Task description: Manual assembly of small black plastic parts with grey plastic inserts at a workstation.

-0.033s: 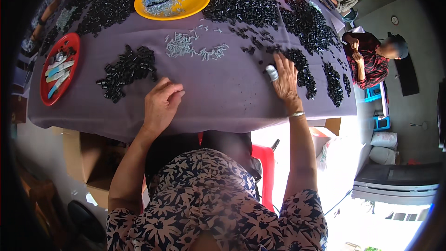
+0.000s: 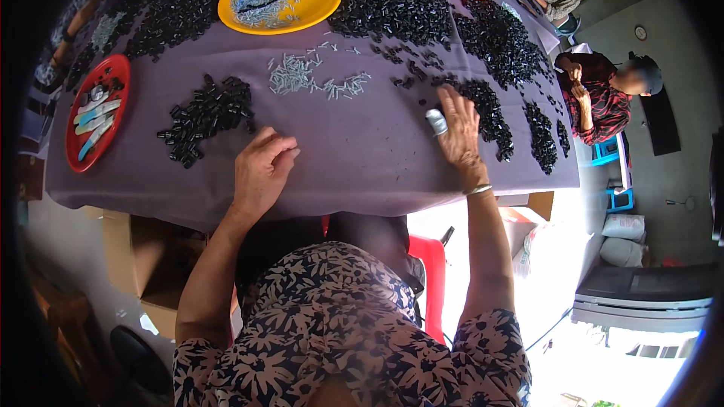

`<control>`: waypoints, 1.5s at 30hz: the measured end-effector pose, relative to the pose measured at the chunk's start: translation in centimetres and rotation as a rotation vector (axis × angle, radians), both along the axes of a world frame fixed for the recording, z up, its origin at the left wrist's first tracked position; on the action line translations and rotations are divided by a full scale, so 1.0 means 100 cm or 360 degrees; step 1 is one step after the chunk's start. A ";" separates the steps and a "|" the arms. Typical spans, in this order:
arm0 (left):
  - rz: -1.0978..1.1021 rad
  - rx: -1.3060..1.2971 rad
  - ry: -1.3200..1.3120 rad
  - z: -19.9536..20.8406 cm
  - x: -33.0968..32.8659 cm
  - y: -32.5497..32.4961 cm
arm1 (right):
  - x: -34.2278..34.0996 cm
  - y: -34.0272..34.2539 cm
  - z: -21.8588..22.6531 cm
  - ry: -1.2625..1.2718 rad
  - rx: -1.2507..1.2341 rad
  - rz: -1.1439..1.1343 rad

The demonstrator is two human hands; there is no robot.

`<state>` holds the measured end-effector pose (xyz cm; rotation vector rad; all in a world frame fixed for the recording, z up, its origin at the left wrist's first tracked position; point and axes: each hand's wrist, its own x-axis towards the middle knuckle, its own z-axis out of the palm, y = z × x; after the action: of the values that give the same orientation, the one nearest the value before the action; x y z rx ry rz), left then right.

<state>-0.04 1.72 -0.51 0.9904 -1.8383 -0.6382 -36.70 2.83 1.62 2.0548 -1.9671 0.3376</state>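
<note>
Purple cloth [image 2: 354, 158] underlies your curled left hand [image 2: 262, 166], grip unclear — your right hand [image 2: 461, 136], fingers extended, borders black pieces [image 2: 493, 117].

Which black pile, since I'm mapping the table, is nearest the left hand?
The pile between the red plate and pale sticks; others lie farther from the left hand.

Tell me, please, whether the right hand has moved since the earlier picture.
Yes: the right hand has shifted slightly to the left, judged against the yellow plate, which has stayed in place.
</note>
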 end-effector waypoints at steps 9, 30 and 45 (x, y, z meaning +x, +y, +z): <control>0.0011 -0.0003 -0.0033 0.004 -0.001 0.002 | 0.068 -0.034 -0.001 -0.0123 -0.0057 0.0032; 0.0008 0.0050 -0.0030 0.003 0.000 0.001 | 0.059 -0.046 -0.009 0.0074 -0.0095 0.0052; -0.0003 0.0024 0.0010 0.000 0.001 0.002 | 0.006 -0.033 -0.004 0.0077 0.0062 -0.0156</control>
<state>0.06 1.91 -0.49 0.9958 -1.8317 -0.6564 -36.07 -0.52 1.19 1.9618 -2.0521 0.2283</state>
